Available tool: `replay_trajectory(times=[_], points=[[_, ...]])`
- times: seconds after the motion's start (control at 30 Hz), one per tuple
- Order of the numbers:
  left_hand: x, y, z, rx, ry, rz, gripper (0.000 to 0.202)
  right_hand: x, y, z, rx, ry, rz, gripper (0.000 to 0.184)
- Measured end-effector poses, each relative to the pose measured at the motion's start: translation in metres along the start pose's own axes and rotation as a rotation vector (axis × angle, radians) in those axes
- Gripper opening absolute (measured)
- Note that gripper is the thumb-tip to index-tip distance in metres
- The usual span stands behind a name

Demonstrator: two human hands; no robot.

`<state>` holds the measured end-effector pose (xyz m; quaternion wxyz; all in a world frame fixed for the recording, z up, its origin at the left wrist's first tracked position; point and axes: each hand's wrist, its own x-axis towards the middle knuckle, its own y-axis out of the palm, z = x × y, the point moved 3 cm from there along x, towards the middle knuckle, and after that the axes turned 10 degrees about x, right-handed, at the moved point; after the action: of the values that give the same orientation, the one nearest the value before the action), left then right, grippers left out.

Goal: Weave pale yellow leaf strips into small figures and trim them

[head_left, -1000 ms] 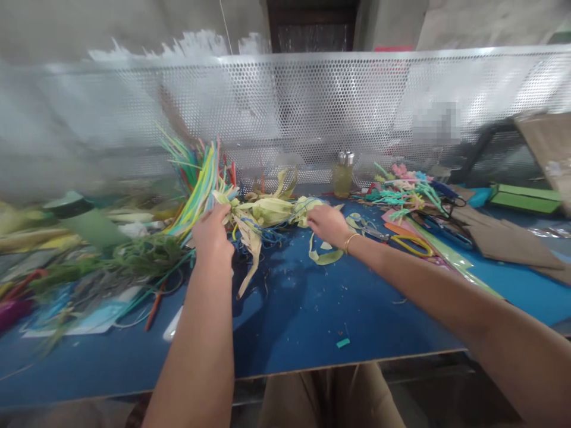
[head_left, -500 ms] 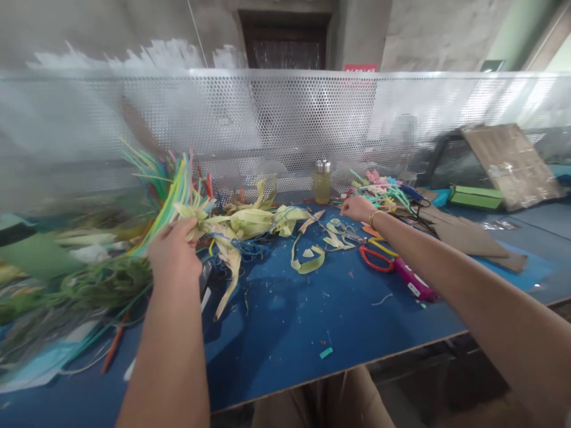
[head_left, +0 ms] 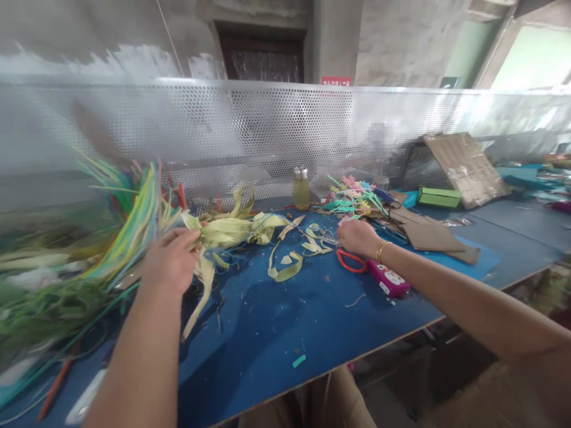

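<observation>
My left hand [head_left: 172, 258] has its fingers closed on one end of a bundle of pale green corn husks [head_left: 227, 232], at the left of the table. A long dried strip hangs from the bundle, and thin blue string [head_left: 229, 255] is tangled about it. To the right, my right hand [head_left: 357, 238] curls over the middle of a pair of scissors [head_left: 351, 261]. Their orange-red handle loop shows below the fingers and part of the blades to the left; the rest is hidden. Cut husk strips [head_left: 285, 270] lie between the hands.
A magenta object with white patches [head_left: 390, 279] lies beside my right wrist. Behind stand a lidded glass jar [head_left: 301, 190] and colourful plastic sprigs [head_left: 352, 196]. Cardboard pieces [head_left: 432, 238] lie at right; yellow-green strips [head_left: 129, 220] and green netting [head_left: 53, 303] at left. A perforated metal screen [head_left: 267, 125] backs the table.
My right hand has come down and nearer, from beside the plastic sprigs onto the scissors. My left hand stays closed on the husk bundle. The view has turned to the right.
</observation>
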<state>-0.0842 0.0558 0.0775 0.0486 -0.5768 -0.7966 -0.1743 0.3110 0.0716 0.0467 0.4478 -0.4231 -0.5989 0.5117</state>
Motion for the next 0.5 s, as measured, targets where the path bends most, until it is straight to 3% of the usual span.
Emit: replay_trajectory(times=[0.2,0.33,0.4,0.5], points=[[-0.018,0.031,-0.001,0.023,-0.052,0.253,0.021,0.054,0.004,0.02,0.153,0.015,-0.15,0.039],[-0.024,0.055,-0.01,0.133,0.01,0.491,0.015,0.092,0.005,0.037,0.229,0.022,-0.112,0.03],[-0.022,0.069,-0.013,0.183,0.027,0.597,0.017,0.108,-0.005,0.043,0.262,-0.006,-0.084,0.026],[-0.015,0.088,-0.011,0.292,0.059,0.667,0.024,0.121,-0.032,0.055,0.37,-0.149,-0.028,0.029]])
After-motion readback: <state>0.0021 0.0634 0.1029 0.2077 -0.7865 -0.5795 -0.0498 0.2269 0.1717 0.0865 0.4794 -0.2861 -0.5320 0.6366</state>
